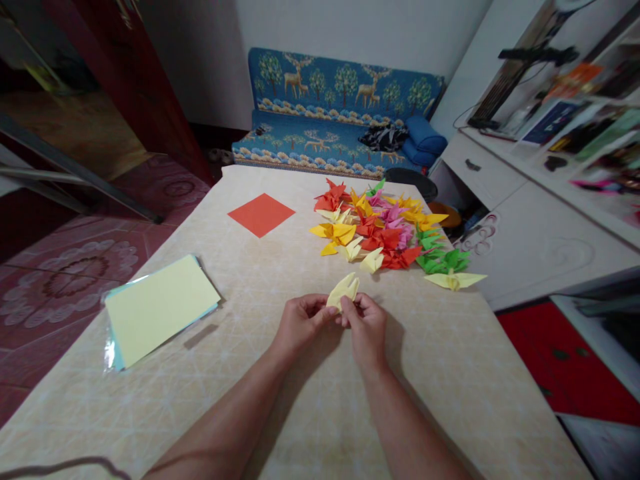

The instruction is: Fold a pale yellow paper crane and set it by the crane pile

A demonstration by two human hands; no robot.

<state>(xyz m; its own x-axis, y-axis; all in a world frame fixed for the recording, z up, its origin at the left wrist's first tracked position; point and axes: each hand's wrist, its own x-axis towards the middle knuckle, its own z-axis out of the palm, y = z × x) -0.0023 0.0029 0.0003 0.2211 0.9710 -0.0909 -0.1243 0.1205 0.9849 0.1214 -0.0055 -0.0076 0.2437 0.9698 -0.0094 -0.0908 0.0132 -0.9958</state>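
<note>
While the left hand point(301, 321) is grasping one side of a folded pale yellow paper point(341, 291), the right hand point(370, 327) is pinching the other, midway between the left and right edges of the tabletop point(265, 270). Paper birds point(383, 241) are crowding toward its far right corner.

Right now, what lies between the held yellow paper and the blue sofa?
In the head view, folded paper figures and some tablecloth lie between the held yellow paper and the blue sofa.
</note>
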